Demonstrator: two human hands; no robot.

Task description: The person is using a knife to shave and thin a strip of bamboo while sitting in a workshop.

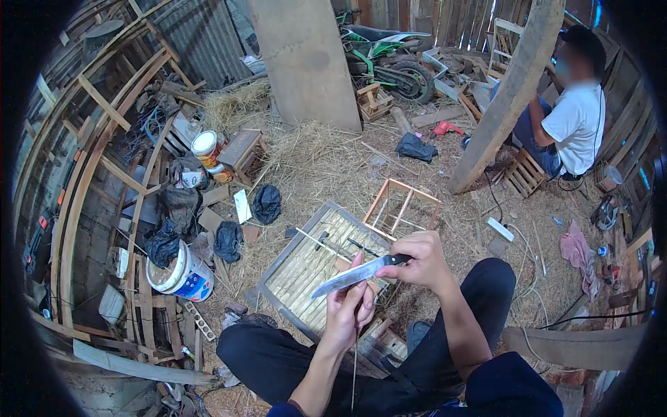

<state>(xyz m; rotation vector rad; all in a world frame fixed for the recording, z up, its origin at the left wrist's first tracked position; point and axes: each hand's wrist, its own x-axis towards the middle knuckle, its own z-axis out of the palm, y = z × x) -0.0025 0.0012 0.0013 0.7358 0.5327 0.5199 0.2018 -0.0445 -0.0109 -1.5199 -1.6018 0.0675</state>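
My right hand (422, 263) is closed round the black handle of a knife (342, 281), whose broad blade points left. The blade lies across the fingers of my left hand (349, 309), close to its thumb. My left hand is closed on a thin, light strip (355, 358), which hangs down between my legs; its upper part is hidden by the fingers and blade. Beyond both hands is a low table (281, 276) with a slatted, bamboo-like top and a grey frame. A small dark-headed tool (321, 240) and thin sticks lie on it.
A small wooden frame (379, 201) stands past the table. At left are a white bucket (186, 278) and black plastic bags (267, 203). A slanting wooden post (511, 97) rises before a seated person (580, 121). A power strip (500, 229) with cables lies on the straw-strewn floor.
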